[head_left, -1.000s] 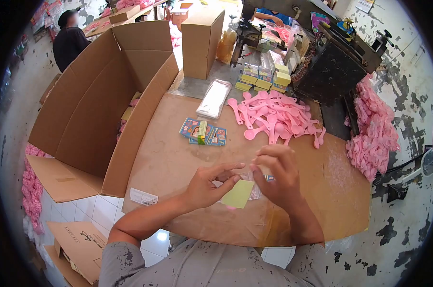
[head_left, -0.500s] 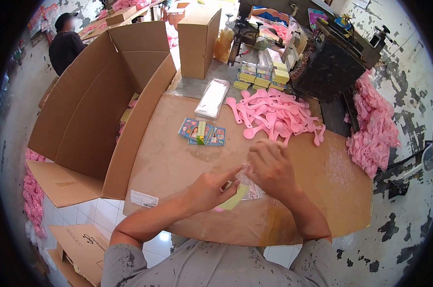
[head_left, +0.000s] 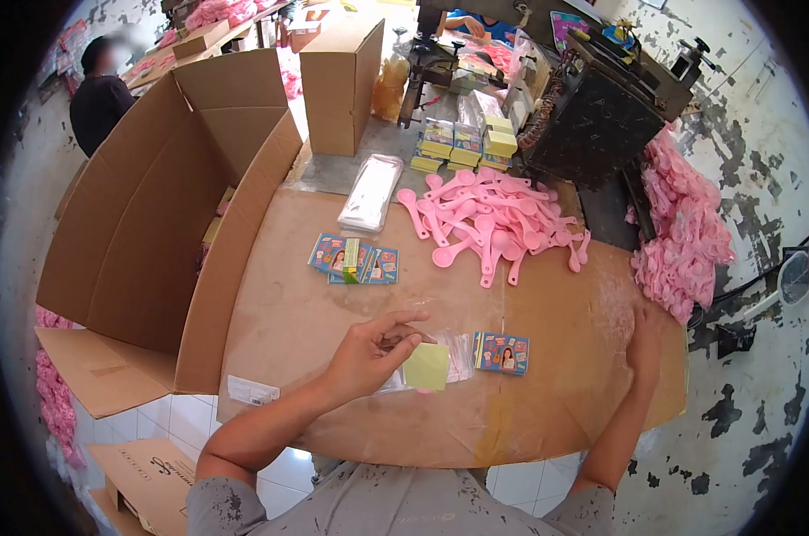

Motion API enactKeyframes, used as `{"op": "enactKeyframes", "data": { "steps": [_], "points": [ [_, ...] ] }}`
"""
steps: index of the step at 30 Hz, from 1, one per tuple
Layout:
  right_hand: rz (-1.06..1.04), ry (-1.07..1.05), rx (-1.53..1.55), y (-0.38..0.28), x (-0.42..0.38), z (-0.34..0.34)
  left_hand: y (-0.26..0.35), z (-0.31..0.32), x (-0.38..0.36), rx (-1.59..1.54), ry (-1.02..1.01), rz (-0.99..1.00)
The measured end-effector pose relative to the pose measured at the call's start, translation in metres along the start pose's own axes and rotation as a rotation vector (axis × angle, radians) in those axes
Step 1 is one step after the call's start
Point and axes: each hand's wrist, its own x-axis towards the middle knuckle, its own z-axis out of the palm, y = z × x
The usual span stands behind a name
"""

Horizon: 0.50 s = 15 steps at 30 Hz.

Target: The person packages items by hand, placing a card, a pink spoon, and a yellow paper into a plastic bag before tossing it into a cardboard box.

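My left hand (head_left: 373, 351) is closed with its thumb on a pale yellow-green card (head_left: 427, 367), the index finger reaching out above it. Under and beside the card lie clear plastic bags (head_left: 459, 355), with a bit of pink showing below the card. To their right sits a small stack of printed blue cards (head_left: 503, 353). My right hand (head_left: 644, 347) is out at the table's right edge, close to the heap of bagged pink spoons (head_left: 681, 228); its fingers are foreshortened and blurred.
Loose pink spoons (head_left: 494, 219) are piled at the table's back. Banded card packs (head_left: 354, 259) and a stack of clear sleeves (head_left: 370, 194) lie to the left. A large open carton (head_left: 118, 214) stands left, a dark machine (head_left: 592, 116) at back right. A person (head_left: 100, 103) is far left.
My right hand has left the bags beside my left hand and swung right to the table edge, uncovering the blue card stack. My left hand moved slightly left, still with the yellow-green card.
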Motion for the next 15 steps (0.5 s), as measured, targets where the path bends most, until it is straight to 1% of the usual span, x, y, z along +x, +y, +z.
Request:
{"op": "enactKeyframes", "data": {
  "steps": [2,4,6,8,11,13,15],
  "points": [
    [-0.031,0.174,-0.475,0.008,-0.023,0.006,-0.004,-0.001,0.001,0.016,0.009,-0.022],
    [-0.145,0.194,-0.468,-0.009,-0.022,0.002,-0.011,0.0,0.005,-0.02,0.035,-0.004],
    [-0.118,0.15,-0.3,-0.038,-0.03,0.0,-0.015,0.002,0.005,-0.06,0.039,-0.011],
    [0.022,0.054,0.029,-0.08,-0.021,0.006,-0.015,0.005,0.006,-0.111,0.041,-0.023],
    [-0.039,-0.135,0.326,-0.135,-0.017,0.029,-0.021,0.001,0.007,-0.084,0.035,-0.078],
    [-0.271,-0.304,0.415,-0.184,-0.021,0.05,-0.021,0.0,0.007,-0.06,0.043,-0.1],
    [-0.348,-0.433,0.551,-0.218,-0.028,0.075,-0.019,0.003,0.006,-0.054,0.056,-0.106]
  ]
}}
